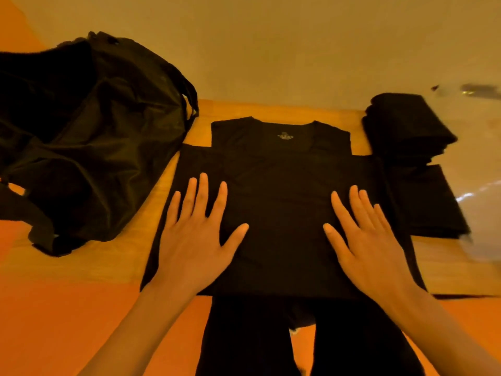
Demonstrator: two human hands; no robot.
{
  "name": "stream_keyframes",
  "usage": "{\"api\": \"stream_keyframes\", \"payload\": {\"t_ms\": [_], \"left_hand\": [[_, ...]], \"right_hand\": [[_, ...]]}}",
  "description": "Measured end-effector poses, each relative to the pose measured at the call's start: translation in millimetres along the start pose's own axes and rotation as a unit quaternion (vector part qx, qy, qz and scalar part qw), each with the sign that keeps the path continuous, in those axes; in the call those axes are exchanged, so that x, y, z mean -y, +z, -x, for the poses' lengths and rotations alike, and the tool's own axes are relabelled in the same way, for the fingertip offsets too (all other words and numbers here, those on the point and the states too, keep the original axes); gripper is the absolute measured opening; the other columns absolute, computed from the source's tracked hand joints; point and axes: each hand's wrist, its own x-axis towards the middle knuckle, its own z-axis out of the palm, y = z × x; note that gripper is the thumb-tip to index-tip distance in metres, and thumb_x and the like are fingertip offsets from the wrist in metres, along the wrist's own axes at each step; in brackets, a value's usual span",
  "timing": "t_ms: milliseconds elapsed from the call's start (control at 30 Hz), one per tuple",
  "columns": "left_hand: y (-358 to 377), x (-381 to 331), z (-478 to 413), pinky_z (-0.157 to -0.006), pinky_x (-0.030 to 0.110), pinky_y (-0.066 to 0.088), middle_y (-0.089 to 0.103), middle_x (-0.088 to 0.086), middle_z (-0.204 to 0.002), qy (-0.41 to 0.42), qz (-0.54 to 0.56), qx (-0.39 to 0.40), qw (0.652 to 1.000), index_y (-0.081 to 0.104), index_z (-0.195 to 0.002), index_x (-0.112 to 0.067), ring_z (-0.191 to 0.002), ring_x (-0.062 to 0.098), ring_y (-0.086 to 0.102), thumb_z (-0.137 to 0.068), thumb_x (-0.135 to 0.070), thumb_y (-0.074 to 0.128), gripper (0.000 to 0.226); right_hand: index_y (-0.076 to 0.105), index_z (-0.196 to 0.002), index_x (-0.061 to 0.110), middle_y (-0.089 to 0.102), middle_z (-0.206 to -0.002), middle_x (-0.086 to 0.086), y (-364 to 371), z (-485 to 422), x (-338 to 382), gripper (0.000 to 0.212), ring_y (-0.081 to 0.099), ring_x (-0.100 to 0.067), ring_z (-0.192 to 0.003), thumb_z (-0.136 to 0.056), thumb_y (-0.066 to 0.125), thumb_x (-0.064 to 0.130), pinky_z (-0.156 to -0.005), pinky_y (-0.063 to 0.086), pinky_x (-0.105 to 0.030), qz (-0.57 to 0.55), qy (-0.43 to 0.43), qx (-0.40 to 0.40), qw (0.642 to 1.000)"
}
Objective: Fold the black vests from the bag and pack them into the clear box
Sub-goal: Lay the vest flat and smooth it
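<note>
1. My left hand (195,240) and right hand (366,240) lie flat with fingers spread, palms pressing down and gripping nothing.
2. Under both hands, the black vest (279,185) is laid out on the wooden surface (461,270), its neckline beyond my fingertips.
3. Left of my left hand, farther off, slumps the black bag (95,145).
4. Right of my right hand are folded vests (406,131) beside the blurred clear box (485,169); I cannot tell whether they are inside it.
</note>
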Motion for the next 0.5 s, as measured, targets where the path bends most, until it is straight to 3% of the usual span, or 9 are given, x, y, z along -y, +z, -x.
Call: {"api": "stream_keyframes", "payload": {"t_ms": [167,400,500], "left_hand": [[0.5,16.8,7.1,-0.126,0.049,0.015,0.005,0.013,-0.170,0.002,-0.006,-0.008,1.000,0.012,-0.163,-0.025,-0.157,0.028,0.003,-0.095,-0.077,0.003,0.086],[-10.4,7.3,12.4,-0.127,0.045,0.002,-0.002,0.011,-0.170,-0.031,0.036,-0.009,0.999,0.013,-0.163,-0.026,-0.157,0.028,-0.006,-0.089,-0.081,0.004,0.093],[-25.2,-26.3,-1.2,-0.127,0.042,-0.001,-0.006,0.007,-0.171,0.033,0.088,-0.034,0.995,0.012,-0.163,-0.027,-0.156,0.024,-0.011,-0.094,-0.074,0.008,0.083]], "right_hand": [[-0.009,-0.157,0.032,-0.009,-0.168,-0.005,6.0,1.8,2.3,0.077,-0.015,-0.020,-0.154,-0.091,-0.011,0.071,-0.125,-0.005,-0.039,0.026,-0.026,0.003,0.999],[-0.006,-0.159,0.033,-0.007,-0.169,-0.007,4.7,9.1,0.0,0.075,-0.014,-0.021,-0.154,-0.094,-0.008,0.070,-0.125,-0.005,-0.039,0.003,-0.032,-0.022,0.999],[-0.003,-0.160,0.029,-0.003,-0.168,-0.009,6.1,23.4,-9.3,0.077,-0.010,-0.022,-0.155,-0.095,-0.010,0.069,-0.127,0.001,-0.043,0.008,-0.019,-0.027,0.999]]}}
